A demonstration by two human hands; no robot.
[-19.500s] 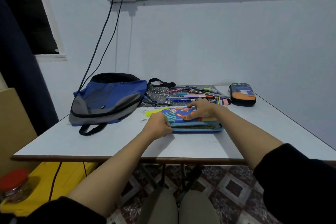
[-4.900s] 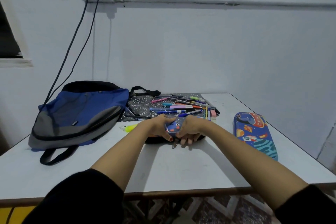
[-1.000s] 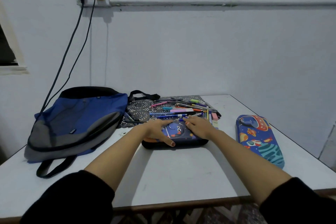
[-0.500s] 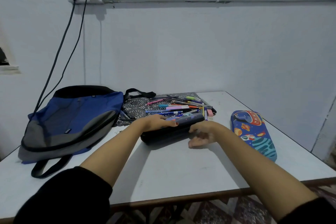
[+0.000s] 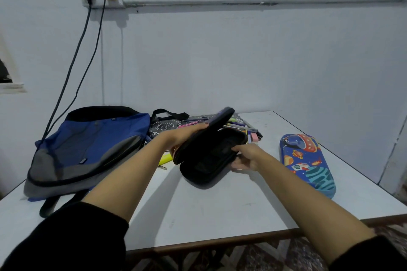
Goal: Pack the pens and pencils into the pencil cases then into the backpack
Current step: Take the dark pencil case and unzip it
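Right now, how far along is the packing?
Done: the blue space-print case lies closed on the table; contents unseen. In hand: the left hand holds the black case open by its lid while the right hand holds its base; inside looks empty. Left: pens loose behind it, a yellow highlighter beside the backpack, neither case in it.

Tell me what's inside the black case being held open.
Only dark lining shows inside the black case; no pens visible. The raised lid, held by the left hand, hides the hinge side.
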